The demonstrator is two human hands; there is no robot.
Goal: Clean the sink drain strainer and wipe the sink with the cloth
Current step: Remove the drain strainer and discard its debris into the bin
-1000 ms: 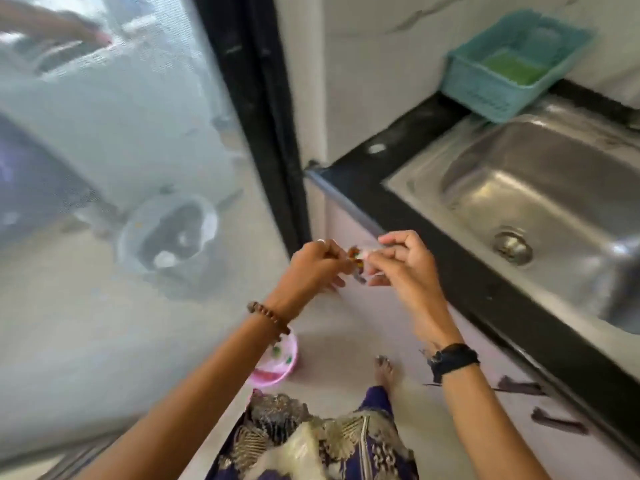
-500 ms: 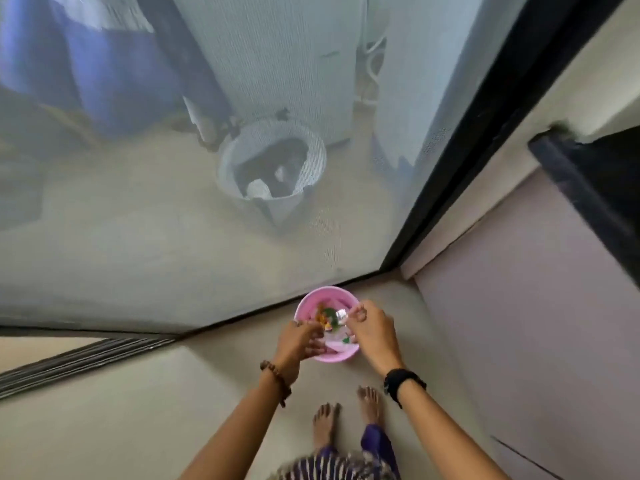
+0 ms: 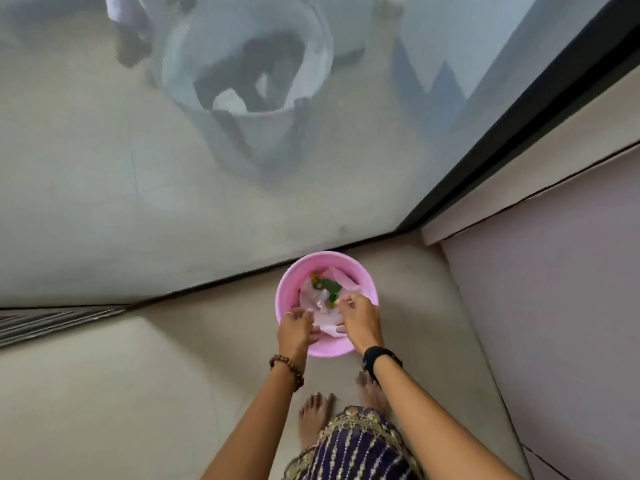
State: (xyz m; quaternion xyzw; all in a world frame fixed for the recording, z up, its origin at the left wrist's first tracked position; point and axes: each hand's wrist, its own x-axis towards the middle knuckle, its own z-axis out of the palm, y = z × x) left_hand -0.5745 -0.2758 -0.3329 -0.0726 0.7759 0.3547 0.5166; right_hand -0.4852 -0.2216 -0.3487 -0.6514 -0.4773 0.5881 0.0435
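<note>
Both my hands hang over a pink bin [image 3: 363, 282] on the floor, lined with thin clear plastic and holding green and orange food scraps [image 3: 322, 284]. My right hand [image 3: 360, 322] pinches a small pale object at its fingertips, which looks like the drain strainer [image 3: 347, 299]; my fingers hide most of it. My left hand [image 3: 294, 329] hovers beside it at the bin's near rim, its fingers loosely curled and apart, with nothing seen in it. Neither the sink nor the cloth is in view.
A black-framed mesh screen door [image 3: 502, 133] runs behind the bin, with a white basket [image 3: 242, 74] seen through it. A pale pink cabinet front [image 3: 554, 306] stands at the right. My bare feet [image 3: 318, 414] are just behind the bin on the beige floor.
My view dropped from the counter and sink down to the floor. Both hands carried the small object down and now sit lower, inside the pink bin's rim.
</note>
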